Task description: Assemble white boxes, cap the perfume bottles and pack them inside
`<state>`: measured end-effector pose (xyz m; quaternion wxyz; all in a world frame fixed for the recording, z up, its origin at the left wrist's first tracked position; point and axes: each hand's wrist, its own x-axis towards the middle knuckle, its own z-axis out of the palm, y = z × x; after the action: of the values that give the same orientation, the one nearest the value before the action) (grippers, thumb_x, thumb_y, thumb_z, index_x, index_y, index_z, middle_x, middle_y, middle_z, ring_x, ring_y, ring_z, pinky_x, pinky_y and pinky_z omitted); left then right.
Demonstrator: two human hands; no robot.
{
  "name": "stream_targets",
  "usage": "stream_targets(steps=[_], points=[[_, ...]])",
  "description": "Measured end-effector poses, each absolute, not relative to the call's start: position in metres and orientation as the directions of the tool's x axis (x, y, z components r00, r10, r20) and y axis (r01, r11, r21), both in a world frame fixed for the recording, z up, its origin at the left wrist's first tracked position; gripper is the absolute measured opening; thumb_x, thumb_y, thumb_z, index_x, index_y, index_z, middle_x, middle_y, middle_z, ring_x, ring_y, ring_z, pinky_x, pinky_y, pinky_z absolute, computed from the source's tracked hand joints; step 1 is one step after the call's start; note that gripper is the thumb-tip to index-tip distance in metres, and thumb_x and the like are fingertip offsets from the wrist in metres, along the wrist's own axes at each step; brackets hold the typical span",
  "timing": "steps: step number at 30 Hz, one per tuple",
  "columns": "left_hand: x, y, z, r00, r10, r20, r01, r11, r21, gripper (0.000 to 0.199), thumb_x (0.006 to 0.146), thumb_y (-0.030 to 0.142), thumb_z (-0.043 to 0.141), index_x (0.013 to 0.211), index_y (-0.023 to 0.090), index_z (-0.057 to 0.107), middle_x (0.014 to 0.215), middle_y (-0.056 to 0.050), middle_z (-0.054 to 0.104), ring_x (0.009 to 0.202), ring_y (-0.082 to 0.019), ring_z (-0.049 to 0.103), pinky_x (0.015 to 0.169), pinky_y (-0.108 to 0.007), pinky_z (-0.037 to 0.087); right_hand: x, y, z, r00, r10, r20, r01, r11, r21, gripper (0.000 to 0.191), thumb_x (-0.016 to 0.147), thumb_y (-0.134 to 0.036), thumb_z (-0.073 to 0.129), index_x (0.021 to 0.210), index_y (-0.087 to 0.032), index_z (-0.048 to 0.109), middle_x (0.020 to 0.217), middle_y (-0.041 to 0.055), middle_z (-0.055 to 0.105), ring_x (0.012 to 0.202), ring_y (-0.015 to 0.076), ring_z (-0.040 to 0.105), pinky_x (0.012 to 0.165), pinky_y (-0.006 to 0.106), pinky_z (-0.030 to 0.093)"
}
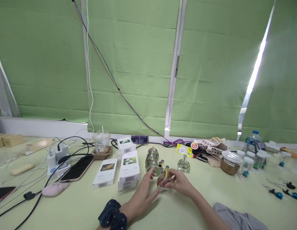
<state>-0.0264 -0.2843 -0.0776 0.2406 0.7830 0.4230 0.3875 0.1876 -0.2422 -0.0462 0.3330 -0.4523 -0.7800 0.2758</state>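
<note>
My right hand (179,182) is closed on a small round glass bottle (163,182) with a gold neck, near the middle of the table. To its left, my left hand (145,193) has its thumb and fingers apart, beside the bottle. Past my left fingertips stand several clear glass bottles (152,159) in a row running back. Small round caps (162,163) lie just right of that row. Another glass bottle (184,164) stands alone behind my right hand.
White boxes (128,169) lie left of the bottles. Further left are a phone (78,168), cables and a plastic cup (102,142). On the right stand a brown-bottomed bowl (230,163), lidded jars (246,167) and small blue-and-black parts (279,194). A green blind hangs behind.
</note>
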Motion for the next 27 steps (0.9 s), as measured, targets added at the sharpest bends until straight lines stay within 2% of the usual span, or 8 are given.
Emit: stream_targets(steps=[4, 11, 17, 22, 27], points=[[-0.029, -0.275, -0.092, 0.25, 0.863, 0.438, 0.526, -0.501, 0.687, 0.066, 0.093, 0.024, 0.042, 0.15, 0.028, 0.009, 0.152, -0.012, 0.024, 0.142, -0.029, 0.021, 0.114, -0.053, 0.023, 0.214, -0.228, -0.042, -0.189, 0.938, 0.29, 0.664, 0.34, -0.666, 0.013, 0.064, -0.015, 0.069, 0.071, -0.019, 0.058, 0.071, 0.0007, 0.065, 0.069, 0.0185, 0.06, 0.058, 0.024, 0.039], [-0.031, -0.264, -0.105, 0.193, 0.888, 0.417, 0.597, -0.443, 0.668, 0.076, 0.087, 0.016, 0.045, 0.15, 0.021, 0.004, 0.155, -0.015, 0.012, 0.145, -0.028, 0.01, 0.117, -0.053, 0.014, 0.263, -0.208, -0.047, 0.017, 0.954, 0.3, 0.8, 0.167, -0.576, 0.018, 0.057, -0.014, 0.07, 0.059, -0.02, 0.053, 0.058, -0.0005, 0.058, 0.059, 0.0179, 0.054, 0.053, 0.024, 0.029], [-0.031, -0.261, -0.106, 0.252, 0.89, 0.379, 0.614, -0.45, 0.648, 0.081, 0.085, 0.014, 0.045, 0.151, 0.019, -0.002, 0.159, -0.015, 0.003, 0.147, -0.026, -0.001, 0.118, -0.052, 0.007, 0.289, -0.197, -0.055, 0.09, 0.953, 0.29, 0.816, 0.096, -0.571, 0.027, 0.05, -0.012, 0.071, 0.053, -0.021, 0.046, 0.053, -0.004, 0.055, 0.055, 0.0162, 0.054, 0.051, 0.023, 0.031], [-0.03, -0.26, -0.104, 0.266, 0.894, 0.359, 0.639, -0.443, 0.629, 0.083, 0.084, 0.013, 0.046, 0.151, 0.015, -0.003, 0.16, -0.016, -0.001, 0.147, -0.026, -0.004, 0.118, -0.051, 0.007, 0.295, -0.187, -0.065, 0.116, 0.944, 0.31, 0.814, 0.089, -0.574, 0.026, 0.049, -0.013, 0.071, 0.053, -0.022, 0.046, 0.054, -0.0036, 0.056, 0.057, 0.0178, 0.055, 0.05, 0.024, 0.033], [-0.029, -0.262, -0.098, 0.24, 0.908, 0.344, 0.635, -0.415, 0.652, 0.08, 0.085, 0.016, 0.046, 0.151, 0.016, 0.001, 0.159, -0.015, 0.001, 0.147, -0.028, 0.002, 0.117, -0.051, 0.011, 0.306, -0.182, -0.069, 0.135, 0.939, 0.317, 0.814, 0.077, -0.575, 0.025, 0.048, -0.01, 0.068, 0.056, -0.022, 0.048, 0.055, -0.0034, 0.057, 0.057, 0.0182, 0.056, 0.052, 0.024, 0.035]])
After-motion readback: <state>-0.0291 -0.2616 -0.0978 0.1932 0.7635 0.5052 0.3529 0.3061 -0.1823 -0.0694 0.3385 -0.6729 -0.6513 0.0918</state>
